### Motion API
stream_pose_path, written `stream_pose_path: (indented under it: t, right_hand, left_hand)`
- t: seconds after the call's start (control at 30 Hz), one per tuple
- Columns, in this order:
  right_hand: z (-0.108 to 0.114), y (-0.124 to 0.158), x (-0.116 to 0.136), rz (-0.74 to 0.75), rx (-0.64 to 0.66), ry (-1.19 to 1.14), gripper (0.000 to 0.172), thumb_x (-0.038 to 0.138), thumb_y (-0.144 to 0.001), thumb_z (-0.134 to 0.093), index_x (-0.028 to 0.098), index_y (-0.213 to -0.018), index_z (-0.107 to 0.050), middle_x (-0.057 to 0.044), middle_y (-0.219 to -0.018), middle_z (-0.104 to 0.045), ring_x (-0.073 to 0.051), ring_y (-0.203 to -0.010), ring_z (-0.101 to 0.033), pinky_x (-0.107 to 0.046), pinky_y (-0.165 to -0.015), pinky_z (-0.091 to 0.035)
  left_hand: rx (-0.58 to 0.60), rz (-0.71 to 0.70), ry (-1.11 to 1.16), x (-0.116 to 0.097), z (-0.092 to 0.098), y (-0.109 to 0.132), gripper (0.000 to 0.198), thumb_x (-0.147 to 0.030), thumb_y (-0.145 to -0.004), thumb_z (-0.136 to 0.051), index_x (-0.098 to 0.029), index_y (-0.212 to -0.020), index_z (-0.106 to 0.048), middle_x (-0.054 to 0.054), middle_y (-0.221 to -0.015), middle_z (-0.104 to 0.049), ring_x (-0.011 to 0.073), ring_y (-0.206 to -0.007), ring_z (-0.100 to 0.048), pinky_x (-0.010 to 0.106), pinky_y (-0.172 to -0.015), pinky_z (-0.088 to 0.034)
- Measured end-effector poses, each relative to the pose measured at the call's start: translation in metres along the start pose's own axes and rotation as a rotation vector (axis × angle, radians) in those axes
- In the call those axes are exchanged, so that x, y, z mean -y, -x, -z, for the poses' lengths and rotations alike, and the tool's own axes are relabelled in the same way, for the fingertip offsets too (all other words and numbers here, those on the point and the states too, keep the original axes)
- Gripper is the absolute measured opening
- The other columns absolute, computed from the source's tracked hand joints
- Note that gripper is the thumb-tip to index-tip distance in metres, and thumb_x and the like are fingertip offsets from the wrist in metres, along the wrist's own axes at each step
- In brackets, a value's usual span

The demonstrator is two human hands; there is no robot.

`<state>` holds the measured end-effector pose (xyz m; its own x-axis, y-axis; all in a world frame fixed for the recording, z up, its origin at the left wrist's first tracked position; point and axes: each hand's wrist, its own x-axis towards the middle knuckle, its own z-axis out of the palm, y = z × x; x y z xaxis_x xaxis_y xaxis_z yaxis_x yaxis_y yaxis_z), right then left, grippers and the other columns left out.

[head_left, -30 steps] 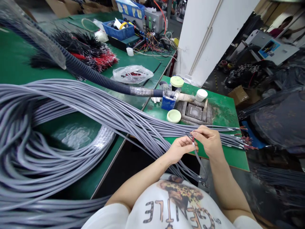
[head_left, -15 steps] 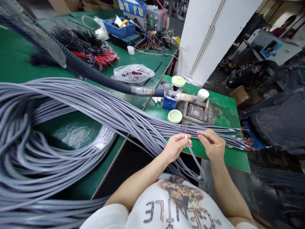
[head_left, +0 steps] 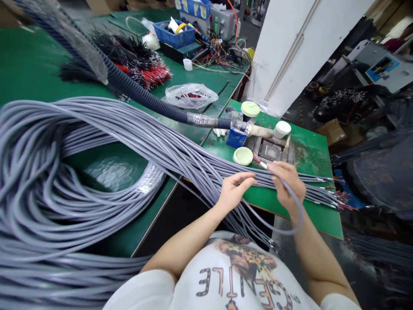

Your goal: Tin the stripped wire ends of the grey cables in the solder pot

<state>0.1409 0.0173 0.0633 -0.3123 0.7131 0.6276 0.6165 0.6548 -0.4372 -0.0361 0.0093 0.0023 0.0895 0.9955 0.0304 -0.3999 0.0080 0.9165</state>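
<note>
My right hand (head_left: 287,183) pinches the end of one grey cable (head_left: 298,215), which loops down and round by my wrist. Its stripped tip (head_left: 260,162) with coloured wires points up-left toward a pale green lid (head_left: 243,156). My left hand (head_left: 234,189) hovers just left of it, over the grey cable bundle (head_left: 135,142), fingers loosely curled and holding nothing. The bundle runs from a big coil at the left across the small green table (head_left: 309,211) to stripped ends at the right.
A metal pot (head_left: 270,150) is sunk in the small table, with a blue box (head_left: 237,137), a green-lidded jar (head_left: 250,110) and a white jar (head_left: 282,129) around it. A black corrugated hose (head_left: 142,95) ends there. Farther back lie red-black wires (head_left: 142,71), a plastic bag (head_left: 189,94) and a blue bin (head_left: 176,33).
The cable end passed from my left hand to my right. My right hand lifted it up toward the green lid, and my left hand let go.
</note>
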Motion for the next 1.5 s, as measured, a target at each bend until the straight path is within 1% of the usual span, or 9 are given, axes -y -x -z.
stream_pose_path:
  t: [0.13, 0.27, 0.47, 0.6, 0.83, 1.13, 1.23, 1.33, 1.5]
  right_hand:
    - [-0.008, -0.031, -0.016, -0.257, -0.042, -0.013, 0.022, 0.028, -0.091, -0.053, 0.026, -0.104, -0.070, -0.005, -0.104, -0.072, -0.022, -0.100, -0.065, -0.039, -0.092, -0.050]
    - [-0.033, -0.049, -0.039, -0.369, -0.059, -0.070, 0.026, 0.038, -0.091, -0.052, 0.021, -0.099, -0.069, -0.006, -0.094, -0.074, -0.021, -0.090, -0.068, -0.035, -0.086, -0.052]
    - [-0.060, -0.059, -0.063, -0.375, -0.028, 0.010, 0.031, 0.045, -0.089, -0.052, 0.021, -0.090, -0.071, -0.003, -0.084, -0.074, -0.019, -0.075, -0.066, -0.031, -0.074, -0.050]
    - [-0.069, -0.061, -0.071, -0.356, -0.023, 0.023, 0.033, 0.047, -0.088, -0.051, 0.021, -0.089, -0.072, -0.003, -0.082, -0.073, -0.020, -0.078, -0.066, -0.031, -0.073, -0.049]
    - [-0.075, -0.064, -0.072, -0.302, 0.025, 0.103, 0.030, 0.044, -0.089, -0.051, 0.023, -0.087, -0.073, -0.003, -0.086, -0.074, -0.020, -0.082, -0.065, -0.033, -0.081, -0.047]
    - [-0.078, -0.067, -0.074, -0.281, 0.063, 0.130, 0.029, 0.042, -0.090, -0.052, 0.022, -0.085, -0.073, -0.003, -0.083, -0.074, -0.019, -0.077, -0.066, -0.031, -0.077, -0.047]
    - [-0.069, -0.069, -0.071, -0.285, 0.023, 0.120, 0.029, 0.042, -0.089, -0.052, 0.022, -0.086, -0.073, -0.002, -0.081, -0.074, -0.018, -0.074, -0.065, -0.030, -0.073, -0.048]
    - [-0.048, -0.070, -0.069, -0.274, -0.055, 0.150, 0.028, 0.042, -0.089, -0.053, 0.022, -0.088, -0.072, -0.002, -0.082, -0.074, -0.019, -0.075, -0.066, -0.030, -0.074, -0.049]
    - [-0.009, -0.064, -0.088, -0.276, -0.161, 0.245, 0.026, 0.041, -0.088, -0.053, 0.022, -0.086, -0.071, -0.002, -0.081, -0.073, -0.020, -0.078, -0.067, -0.032, -0.077, -0.050]
  left_hand:
    - [-0.173, -0.466, -0.564, 0.008, 0.029, -0.006, 0.012, -0.030, -0.082, -0.065, -0.021, -0.086, -0.072, 0.005, -0.084, -0.073, 0.0201, -0.085, -0.064, 0.039, -0.085, -0.047]
    - [-0.235, -0.616, -0.771, 0.020, 0.046, -0.016, 0.009, -0.026, -0.084, -0.062, -0.021, -0.088, -0.070, 0.004, -0.084, -0.072, 0.0192, -0.086, -0.064, 0.040, -0.088, -0.045]
    - [-0.248, -0.607, -0.783, 0.022, 0.048, -0.020, 0.009, -0.025, -0.085, -0.061, -0.021, -0.088, -0.069, 0.003, -0.084, -0.072, 0.0177, -0.085, -0.063, 0.037, -0.086, -0.044]
    - [-0.237, -0.604, -0.790, 0.020, 0.047, -0.020, 0.008, -0.025, -0.085, -0.062, -0.021, -0.087, -0.068, 0.002, -0.083, -0.072, 0.0172, -0.084, -0.063, 0.037, -0.085, -0.044]
    - [-0.231, -0.604, -0.796, 0.021, 0.047, -0.021, 0.008, -0.025, -0.085, -0.062, -0.021, -0.087, -0.068, 0.002, -0.082, -0.072, 0.0174, -0.083, -0.063, 0.037, -0.085, -0.044]
    - [-0.219, -0.604, -0.815, 0.018, 0.045, -0.021, 0.009, -0.026, -0.085, -0.061, -0.021, -0.085, -0.068, 0.002, -0.081, -0.072, 0.0173, -0.083, -0.063, 0.037, -0.084, -0.044]
    - [-0.222, -0.614, -0.812, 0.019, 0.046, -0.021, 0.007, -0.024, -0.085, -0.062, -0.021, -0.087, -0.068, 0.002, -0.081, -0.072, 0.0172, -0.083, -0.063, 0.037, -0.085, -0.044]
    - [-0.220, -0.611, -0.813, 0.020, 0.047, -0.021, 0.007, -0.024, -0.084, -0.062, -0.022, -0.087, -0.068, 0.002, -0.082, -0.072, 0.0175, -0.084, -0.064, 0.038, -0.086, -0.044]
    - [-0.212, -0.617, -0.801, 0.022, 0.048, -0.021, 0.007, -0.021, -0.083, -0.063, -0.021, -0.088, -0.068, 0.002, -0.083, -0.071, 0.0171, -0.084, -0.064, 0.037, -0.085, -0.045]
